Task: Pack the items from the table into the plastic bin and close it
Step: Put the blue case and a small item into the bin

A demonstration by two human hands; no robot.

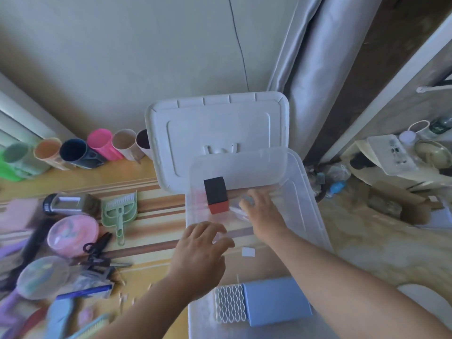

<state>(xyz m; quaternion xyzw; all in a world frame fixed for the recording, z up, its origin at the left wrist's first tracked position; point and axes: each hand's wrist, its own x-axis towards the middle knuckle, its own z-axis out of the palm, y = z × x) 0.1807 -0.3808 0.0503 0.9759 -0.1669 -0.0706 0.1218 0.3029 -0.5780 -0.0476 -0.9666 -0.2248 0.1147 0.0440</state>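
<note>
The clear plastic bin (307, 206) stands open on the table's right part. Its white lid (217, 133) leans against the wall behind it. Inside the bin stand a black and red block (216, 198) and, near the front, a blue box with a white lattice side (264, 303). My right hand (263, 211) reaches into the bin beside the block and holds a small pale blue thing in clear wrap. My left hand (203, 253) hovers over the bin's left wall, fingers spread and loosely bent, holding nothing that I can see.
Left of the bin lie a green dustpan with brush (119, 214), a pink round case (73, 234), black scissors (97, 245), a metal-sided jar (71, 204) and several blurred items. Several coloured cups (102, 145) lie along the wall. A curtain (318, 57) hangs behind.
</note>
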